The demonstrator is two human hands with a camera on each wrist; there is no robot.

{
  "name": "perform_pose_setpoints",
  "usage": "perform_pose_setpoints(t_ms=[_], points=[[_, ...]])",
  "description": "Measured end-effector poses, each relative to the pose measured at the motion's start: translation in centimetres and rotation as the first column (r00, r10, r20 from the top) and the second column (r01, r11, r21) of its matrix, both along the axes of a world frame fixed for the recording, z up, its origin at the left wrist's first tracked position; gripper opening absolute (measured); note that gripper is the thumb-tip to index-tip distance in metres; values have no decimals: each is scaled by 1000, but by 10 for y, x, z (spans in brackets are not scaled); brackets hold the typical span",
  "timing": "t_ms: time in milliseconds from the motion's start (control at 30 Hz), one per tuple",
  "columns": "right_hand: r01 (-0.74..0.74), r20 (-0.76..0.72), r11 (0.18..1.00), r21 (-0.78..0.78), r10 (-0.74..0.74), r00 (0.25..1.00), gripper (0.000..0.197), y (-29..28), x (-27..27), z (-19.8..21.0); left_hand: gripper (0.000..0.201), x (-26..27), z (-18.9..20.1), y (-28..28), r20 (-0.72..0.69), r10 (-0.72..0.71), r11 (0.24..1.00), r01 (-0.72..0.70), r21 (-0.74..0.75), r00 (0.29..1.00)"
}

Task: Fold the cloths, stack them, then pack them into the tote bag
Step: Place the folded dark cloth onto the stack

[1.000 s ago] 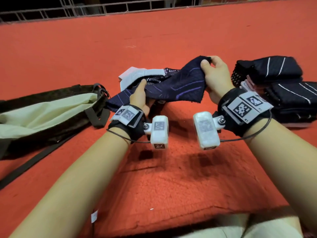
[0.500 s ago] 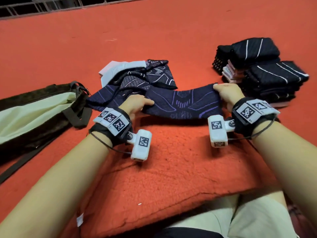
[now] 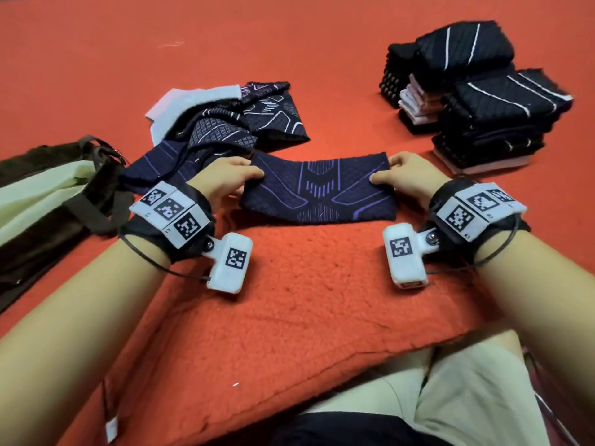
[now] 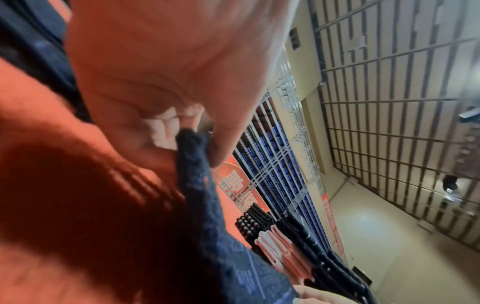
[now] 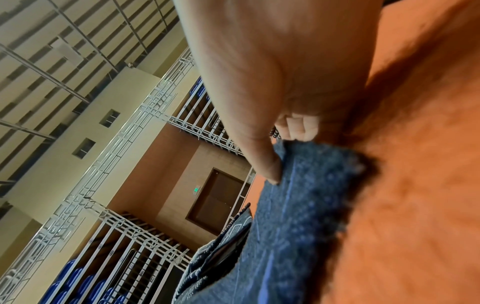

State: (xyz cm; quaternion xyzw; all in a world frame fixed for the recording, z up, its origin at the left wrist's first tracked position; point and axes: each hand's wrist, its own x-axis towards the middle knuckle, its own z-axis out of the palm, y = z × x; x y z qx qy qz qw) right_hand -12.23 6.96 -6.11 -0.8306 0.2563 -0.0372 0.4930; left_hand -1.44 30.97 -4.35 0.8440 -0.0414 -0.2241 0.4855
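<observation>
A navy cloth with purple lines [image 3: 317, 188] lies stretched flat on the orange cushion [image 3: 306, 300]. My left hand [image 3: 230, 178] pinches its left end between thumb and fingers; the left wrist view shows the cloth edge [image 4: 192, 144] caught under the thumb. My right hand [image 3: 396, 175] pinches the right end, thumb on top of the cloth [image 5: 298, 195]. A loose pile of unfolded navy and white cloths [image 3: 225, 123] sits behind my left hand. Folded dark cloths [image 3: 476, 98] are stacked at the back right. The tote bag [image 3: 42, 194], brown with pale lining, lies at the left.
An orange mat [image 3: 289, 43] covers the floor all round. My legs in pale shorts [image 3: 450, 397] are at the bottom edge. The bag's strap [image 3: 29, 284] trails toward me on the left.
The cloth, held up in the air a second ago, has been drawn out wide and lowered flat onto the cushion. Both hands moved apart and down, still holding its ends.
</observation>
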Motion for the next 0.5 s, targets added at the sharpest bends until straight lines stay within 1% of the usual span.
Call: perform_pose_setpoints(t_ms=[67, 167, 267, 333, 367, 433, 500], points=[[-2, 14, 1000, -26, 2, 1000, 30, 0, -1, 0, 12, -2, 6, -4, 28, -17, 1000, 17, -9, 999], [7, 26, 1000, -28, -6, 1000, 29, -1, -1, 0, 14, -6, 16, -16, 36, -39, 997, 41, -58, 999], [25, 27, 999, -31, -24, 999, 24, -3, 1, -3, 13, -15, 24, -34, 56, -105, 993, 107, -46, 993], [25, 21, 999, -34, -25, 999, 17, -3, 1, -5, 13, -23, 26, -48, 77, -159, 987, 158, 19, 984], [24, 23, 999, -34, -23, 999, 18, -3, 1, -5, 15, -27, 26, -55, 87, -189, 981, 184, 57, 978], [19, 28, 999, -36, -18, 999, 25, -3, 0, -4, 20, -34, 23, -69, 97, -260, 959, 246, 139, 961], [20, 36, 999, -25, -19, 999, 29, -3, 0, -5, 22, -38, 19, -81, 85, -336, 924, 311, 222, 938]])
